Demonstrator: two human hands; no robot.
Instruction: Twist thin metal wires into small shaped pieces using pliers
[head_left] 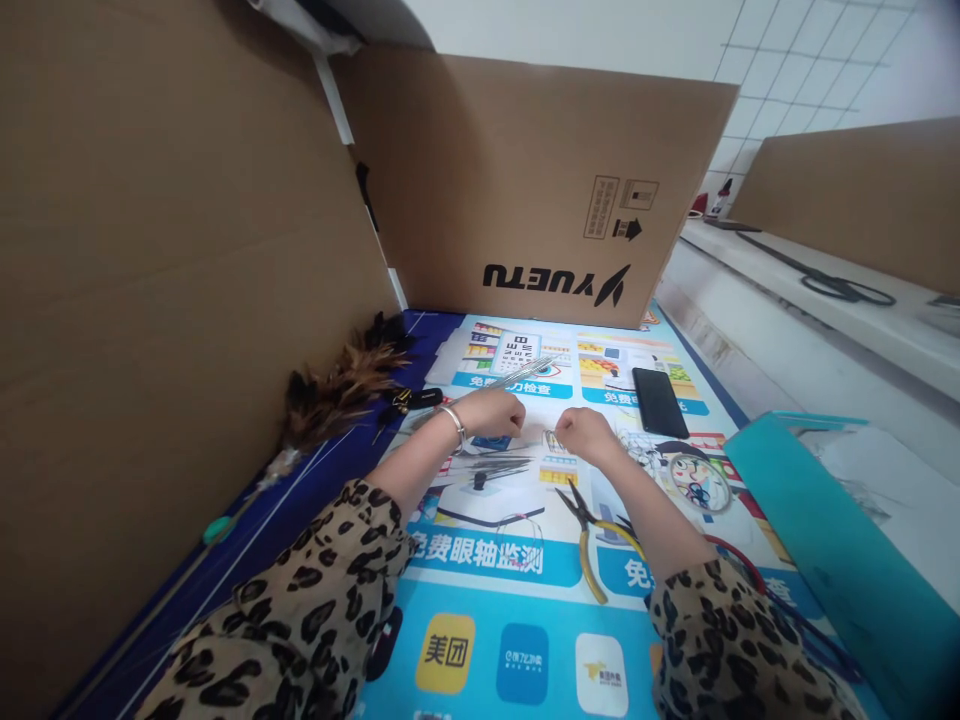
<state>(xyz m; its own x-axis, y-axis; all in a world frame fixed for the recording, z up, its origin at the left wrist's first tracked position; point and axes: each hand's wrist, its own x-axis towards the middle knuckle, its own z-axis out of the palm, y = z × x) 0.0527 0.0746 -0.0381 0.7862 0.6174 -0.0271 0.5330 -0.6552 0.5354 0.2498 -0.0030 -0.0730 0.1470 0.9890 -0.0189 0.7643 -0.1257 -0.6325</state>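
Note:
Both my hands rest on a printed poster point(480, 610) that covers the table. My left hand point(491, 412), with a silver bangle on the wrist, is closed in a pinch. My right hand point(586, 434) is closed too, a short way to the right. A thin wire seems to run between them, too fine to name surely. A small coil of wire point(553, 442) lies just under the right hand. Yellow-handled pliers point(589, 540) lie below my right forearm. A clear plastic bag point(525, 372) lies just beyond my left hand.
A black phone point(659, 402) lies beyond my right hand. A feather duster point(337, 392) leans along the left cardboard wall point(150, 300). A YUETU carton point(540, 190) closes the back. A small round tin point(699, 482) and a teal folder point(840, 560) sit at right.

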